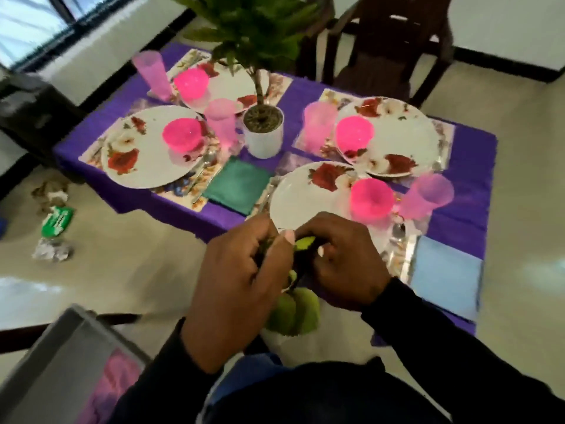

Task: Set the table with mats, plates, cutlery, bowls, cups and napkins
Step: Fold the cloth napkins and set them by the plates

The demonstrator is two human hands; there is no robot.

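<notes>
While both hands (241,289) (345,264) pinch a green napkin (302,241) in curled fingers above the counter's (464,148) near edge, unfolding it carelessly could clip the nearest bowl (371,198) or cup (425,195) over.

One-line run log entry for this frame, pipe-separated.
stage: napkins | left hand: grips green napkin | right hand: grips same | table: four plates, pink bowls, cups set | placed: teal napkin, blue napkin

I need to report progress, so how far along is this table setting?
Four floral plates, each with a pink bowl and pink cup, are laid. Only a green napkin and a blue napkin show. Both hands, left and right, grip something green; probably two napkins remain.
</notes>
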